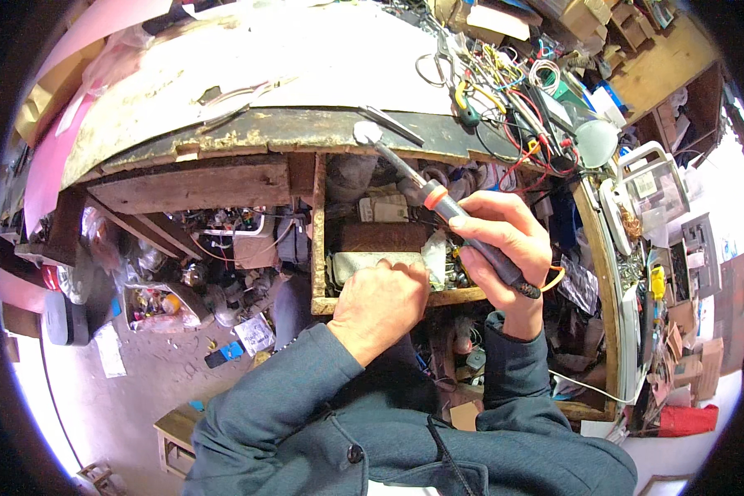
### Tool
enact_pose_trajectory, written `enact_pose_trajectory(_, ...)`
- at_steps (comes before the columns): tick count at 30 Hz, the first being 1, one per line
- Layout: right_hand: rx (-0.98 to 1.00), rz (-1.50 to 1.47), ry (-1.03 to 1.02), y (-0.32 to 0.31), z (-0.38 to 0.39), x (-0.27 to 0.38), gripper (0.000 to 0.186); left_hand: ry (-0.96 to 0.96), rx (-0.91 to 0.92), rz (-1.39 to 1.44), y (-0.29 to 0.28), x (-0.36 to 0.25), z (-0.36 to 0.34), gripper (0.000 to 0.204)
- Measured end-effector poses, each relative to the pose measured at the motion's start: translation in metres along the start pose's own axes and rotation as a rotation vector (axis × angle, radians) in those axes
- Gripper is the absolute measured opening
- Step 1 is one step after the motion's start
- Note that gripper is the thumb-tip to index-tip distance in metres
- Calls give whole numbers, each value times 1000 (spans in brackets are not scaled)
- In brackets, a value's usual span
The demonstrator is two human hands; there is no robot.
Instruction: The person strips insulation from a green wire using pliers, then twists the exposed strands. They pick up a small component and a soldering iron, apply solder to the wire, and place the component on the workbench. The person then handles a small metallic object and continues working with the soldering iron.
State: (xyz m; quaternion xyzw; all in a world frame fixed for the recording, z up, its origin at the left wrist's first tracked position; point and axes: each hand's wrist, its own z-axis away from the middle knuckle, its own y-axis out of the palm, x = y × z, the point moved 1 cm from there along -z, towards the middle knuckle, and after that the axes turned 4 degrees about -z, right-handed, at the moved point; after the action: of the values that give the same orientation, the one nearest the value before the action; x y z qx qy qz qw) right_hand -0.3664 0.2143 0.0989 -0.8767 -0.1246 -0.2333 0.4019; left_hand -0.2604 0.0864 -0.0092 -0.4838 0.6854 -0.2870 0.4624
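My right hand [508,248] is closed around the dark handle of a soldering iron [479,236] with an orange collar. The iron slants up and left, its tip at a small whitish round lump [367,132] on the workbench edge. My left hand [384,302], knuckles up, rests over the front of an open wooden drawer [317,240]. Its fingers curl inside, out of sight, beside a pale flat box [372,266]; what they grip is hidden. A dark brown block [380,237] and plastic bags fill the drawer behind it. Tweezers [394,126] lie beside the lump.
The workbench [248,66] has a bright white top and a worn dark edge. Tangled wires [521,99], pliers [467,109] and scissors [442,62] crowd its right side. A clear plastic case [653,186] stands far right. Below left, a box of parts [161,306] sits on the floor.
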Motion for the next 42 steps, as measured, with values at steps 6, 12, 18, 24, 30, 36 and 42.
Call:
enact_pose_trajectory(6,-17,4,-60,1,-1,-4,39,-2,0,-14,5,-1,-1,19)
enact_pose_trajectory(12,-18,-1,-25,1,-1,-2,37,-17,34,-54,6,-1,-1,18)
enact_pose_trajectory(18,-16,29,-81,0,-5,-1,35,-37,16,-41,7,-1,-1,18)
enact_pose_trajectory(24,-2,57,-88,1,-7,3,36,-37,-8,-29,2,-1,-2,18)
enact_pose_trajectory(30,1,71,-94,0,-8,3,37,-49,-1,-12,4,-1,-2,18)
enact_pose_trajectory(36,-25,49,-71,3,-2,-3,37,-3,-12,-36,1,-1,0,19)
enact_pose_trajectory(42,-18,45,-82,2,-1,-5,38,-1,5,-6,3,0,0,20)
